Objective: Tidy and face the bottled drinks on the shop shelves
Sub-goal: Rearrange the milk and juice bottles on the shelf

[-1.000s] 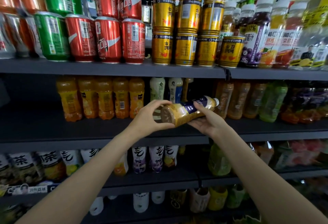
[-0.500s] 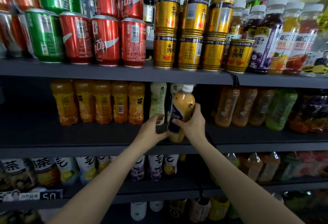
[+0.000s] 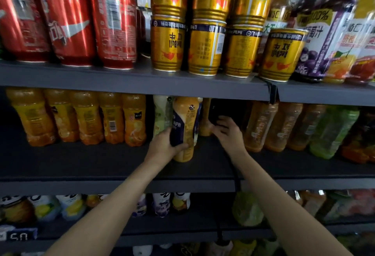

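Grey shelves [image 3: 129, 82] carry red cans [image 3: 113, 28], gold cans [image 3: 167, 46] and orange bottles [image 3: 87, 118].

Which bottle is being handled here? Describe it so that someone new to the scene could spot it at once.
Find the dark shelf just below the gold cans. Near its middle, the left hand grips an upright bottle. Unlike the plain orange bottles to its left, it holds creamy yellow drink under a dark navy label.
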A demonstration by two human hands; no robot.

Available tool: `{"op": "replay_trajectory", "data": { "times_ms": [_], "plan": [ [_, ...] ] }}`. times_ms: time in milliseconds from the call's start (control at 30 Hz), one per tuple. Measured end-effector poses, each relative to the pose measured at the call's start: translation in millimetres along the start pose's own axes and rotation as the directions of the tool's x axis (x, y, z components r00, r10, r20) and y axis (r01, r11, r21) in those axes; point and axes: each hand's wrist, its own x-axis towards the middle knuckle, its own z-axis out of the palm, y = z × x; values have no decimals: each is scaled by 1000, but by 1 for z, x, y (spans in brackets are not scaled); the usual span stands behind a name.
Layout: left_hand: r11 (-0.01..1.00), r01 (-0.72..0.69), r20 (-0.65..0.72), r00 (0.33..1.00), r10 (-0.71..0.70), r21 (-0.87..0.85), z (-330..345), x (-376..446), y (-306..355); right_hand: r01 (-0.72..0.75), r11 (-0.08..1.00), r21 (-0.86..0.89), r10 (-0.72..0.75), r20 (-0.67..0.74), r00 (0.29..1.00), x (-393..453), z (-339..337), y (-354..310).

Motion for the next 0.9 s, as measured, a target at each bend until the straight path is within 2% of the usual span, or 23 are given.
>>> {"op": "replay_trajectory", "data": {
  "times_ms": [67,233,367,500,667,733,800,833,900],
  "plan": [
    [999,8,-2,1000,-8,33,0,3,0,-40,997,-61,38,-37,999,22,1,9],
    [999,37,-5,999,-37,39,1,4,1,-69,997,-37,65,-89,994,65,38,21],
    [996,46,3,999,-46,74,1,4,2,-43,992,-118,24,-154,988,73,51,32],
    [997,32,0,999,-33,72,4,1,1,-39,975,-219,-11,-223,975,49,45,27],
    [997,67,-8,998,-66,29,9,-3,0,35,951,-308,-106,-219,970,-13,25,19],
    [995,89,-101,991,-85,38,12,-13,4,60,938,-341,-131,-188,973,-34,14,14],
    [999,10,-270,963,3,46,12,-31,12,86,933,-349,-143,-141,980,-49,4,5],
    [997,-57,-311,948,69,48,10,-41,16,90,935,-343,-136,-114,984,-53,-3,-1],
    [987,-159,-228,960,160,24,4,-55,23,67,948,-312,-87,-52,995,-61,-17,-12]
  ]
}}
